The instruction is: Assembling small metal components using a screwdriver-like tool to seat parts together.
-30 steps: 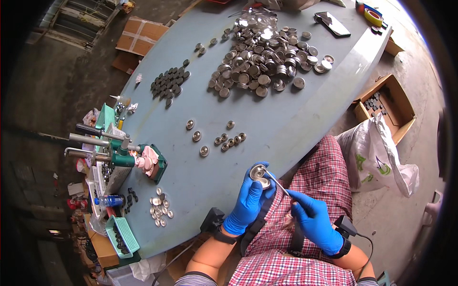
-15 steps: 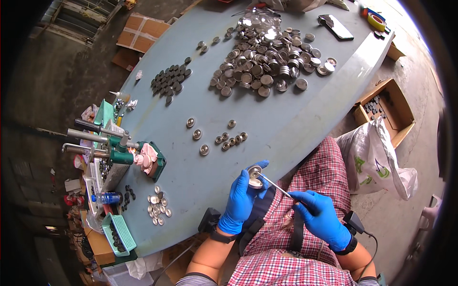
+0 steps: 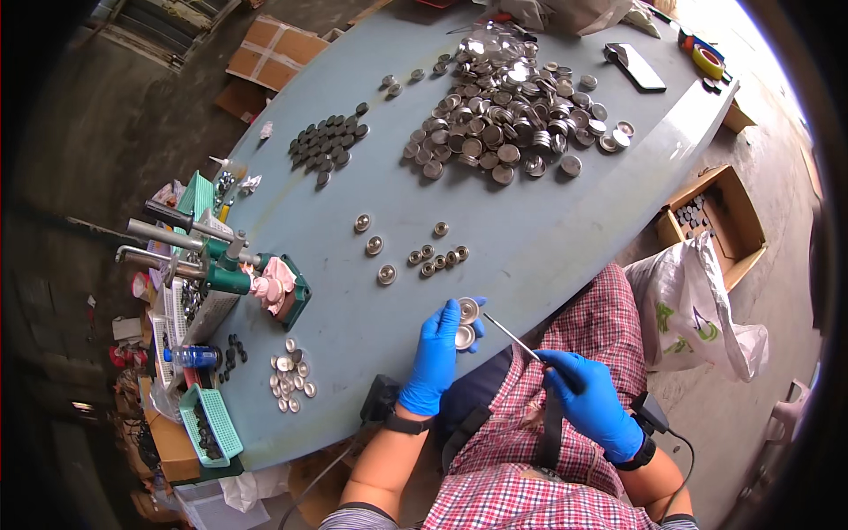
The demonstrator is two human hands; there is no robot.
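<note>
Over the near edge of the table (image 3: 530, 238), two round metal pieces (image 3: 465, 337) sit in the left hand (image 3: 431, 362), blue-gloved, fingers curled under, thumb alongside. Hollow faces turned up, rims apparently touching; probably held so both insides face the wearer. Right hand (image 3: 585, 396), same glove, closed round the back end of a thin metal rod (image 3: 512, 336); tip just beside the pieces, looks apart. Rear grip likely leaves the tip unobstructed.

Further out: small ringed pieces (image 3: 451, 258) loosely clustered, three wider cups (image 3: 374, 245) spaced in a row, presumably split by type. Dark discs (image 3: 328, 140) packed close together, maybe so they're easy to count; big heap of metal caps (image 3: 495, 119) looks tipped out loose. Green press (image 3: 229, 280) at the left side, likely there for reach.

Writing: white plastic bag (image 3: 689, 309) beside the lap has green print, creased; plastic bottle (image 3: 196, 356) has blue on it, label too small to read. No brand legible elsewhere.
</note>
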